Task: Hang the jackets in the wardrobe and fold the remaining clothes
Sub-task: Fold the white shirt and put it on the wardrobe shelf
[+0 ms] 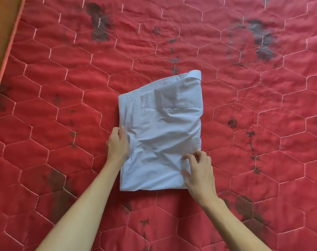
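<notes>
Near the bottom middle, the right hand [199,173] pinches the right edge of the folded light blue shirt [159,134] with bent fingers, the left hand [118,142] curls its fingers on the left edge, and both should tug softly to smooth the wrinkles on the red quilted mattress [63,87]; no box or basket shows.

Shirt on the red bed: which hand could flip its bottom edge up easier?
Right, probably. The right hand pinches the shirt near its bottom corner, close to that edge. The left hand holds the side edge higher up.
</notes>
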